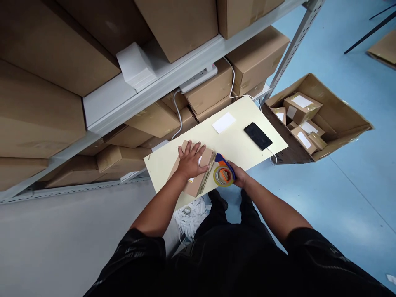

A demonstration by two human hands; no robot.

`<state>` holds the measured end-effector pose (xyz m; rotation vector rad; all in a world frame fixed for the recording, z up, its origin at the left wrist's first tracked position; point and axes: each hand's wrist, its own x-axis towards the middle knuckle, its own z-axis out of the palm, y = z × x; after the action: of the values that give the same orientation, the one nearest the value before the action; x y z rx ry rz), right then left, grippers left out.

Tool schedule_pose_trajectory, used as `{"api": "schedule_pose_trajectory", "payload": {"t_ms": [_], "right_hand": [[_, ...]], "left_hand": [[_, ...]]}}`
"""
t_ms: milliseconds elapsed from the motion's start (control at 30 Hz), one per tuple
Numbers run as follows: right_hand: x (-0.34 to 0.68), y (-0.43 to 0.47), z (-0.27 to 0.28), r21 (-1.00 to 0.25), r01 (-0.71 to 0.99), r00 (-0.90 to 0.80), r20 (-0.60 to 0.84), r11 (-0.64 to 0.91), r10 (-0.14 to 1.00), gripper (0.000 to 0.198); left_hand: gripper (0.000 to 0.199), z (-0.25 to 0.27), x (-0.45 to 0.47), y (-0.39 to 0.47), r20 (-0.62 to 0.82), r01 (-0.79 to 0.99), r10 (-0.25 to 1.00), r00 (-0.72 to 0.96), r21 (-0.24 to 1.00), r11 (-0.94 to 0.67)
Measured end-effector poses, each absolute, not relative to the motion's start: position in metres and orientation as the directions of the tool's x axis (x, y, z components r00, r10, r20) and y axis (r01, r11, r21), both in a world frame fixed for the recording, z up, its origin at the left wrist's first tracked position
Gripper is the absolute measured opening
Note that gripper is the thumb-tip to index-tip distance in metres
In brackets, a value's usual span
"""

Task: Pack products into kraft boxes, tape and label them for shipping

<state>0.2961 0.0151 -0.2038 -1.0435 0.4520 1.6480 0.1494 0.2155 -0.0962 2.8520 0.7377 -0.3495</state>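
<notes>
A small cardboard box (193,188) lies on the pale tabletop (239,117). Spread flat over its top is my left hand (190,161), fingers apart, partly covering a white label on the box. Just to the right, my right hand (238,174) is wrapped round a blue and orange tape dispenser (229,161) fitted with a roll of clear yellowish tape (219,177). The dispenser's head is close to the box's right edge, where shiny tape shows; whether the two touch I cannot tell.
A black phone (258,136) with a white cable and a white card (224,122) lie on the table. Beyond it is a shelf rack (198,62) with cartons and a power strip (199,77). An open carton (337,119) holding small labelled boxes stands right; a bin of white scraps (190,220) sits below.
</notes>
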Motion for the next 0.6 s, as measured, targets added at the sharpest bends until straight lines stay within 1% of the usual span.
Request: {"api": "schedule_pose_trajectory", "payload": {"t_ms": [100, 133, 167, 267, 333, 400, 467, 500, 567, 600], "right_hand": [[0.254, -0.011, -0.207, -0.154, -0.927, -0.072, -0.822, -0.342, 0.565, 0.044], [0.236, -0.021, -0.207, -0.135, -0.93, -0.096, -0.808, -0.341, 0.582, 0.044], [0.219, -0.029, -0.208, -0.121, -0.932, -0.112, -0.802, -0.343, 0.587, 0.043], [0.19, -0.04, -0.211, -0.079, -0.924, -0.151, -0.825, -0.375, 0.545, 0.043], [0.198, -0.037, -0.214, -0.089, -0.92, -0.141, -0.834, -0.381, 0.533, 0.045], [0.223, -0.028, -0.216, -0.141, -0.91, -0.099, -0.839, -0.389, 0.535, 0.041], [0.255, -0.018, -0.217, -0.192, -0.875, -0.076, -0.852, -0.443, 0.519, 0.037], [0.27, -0.013, -0.217, -0.201, -0.853, -0.096, -0.847, -0.482, 0.523, 0.036], [0.294, -0.002, -0.214, -0.193, -0.811, -0.152, -0.842, -0.552, 0.518, 0.036], [0.302, 0.003, -0.213, -0.185, -0.793, -0.181, -0.838, -0.581, 0.514, 0.037]], "left_hand": [[0.096, -0.095, 0.154, 0.211, -0.279, 0.531, 0.488, 0.827, 0.104, -0.841], [0.095, -0.094, 0.156, 0.209, -0.281, 0.553, 0.51, 0.813, 0.098, -0.828], [0.094, -0.094, 0.159, 0.207, -0.283, 0.581, 0.539, 0.794, 0.088, -0.809], [0.094, -0.093, 0.168, 0.204, -0.287, 0.699, 0.66, 0.694, 0.048, -0.714], [0.094, -0.09, 0.169, 0.207, -0.299, 0.787, 0.747, 0.594, 0.024, -0.616], [0.094, -0.083, 0.162, 0.213, -0.326, 0.853, 0.805, 0.496, 0.007, -0.522], [0.094, -0.075, 0.145, 0.218, -0.37, 0.881, 0.82, 0.437, -0.006, -0.472], [0.095, -0.071, 0.134, 0.218, -0.385, 0.885, 0.82, 0.424, -0.018, -0.466], [0.099, -0.064, 0.107, 0.213, -0.383, 0.854, 0.798, 0.465, -0.043, -0.518], [0.101, -0.063, 0.094, 0.207, -0.367, 0.807, 0.762, 0.533, -0.048, -0.588]]}}
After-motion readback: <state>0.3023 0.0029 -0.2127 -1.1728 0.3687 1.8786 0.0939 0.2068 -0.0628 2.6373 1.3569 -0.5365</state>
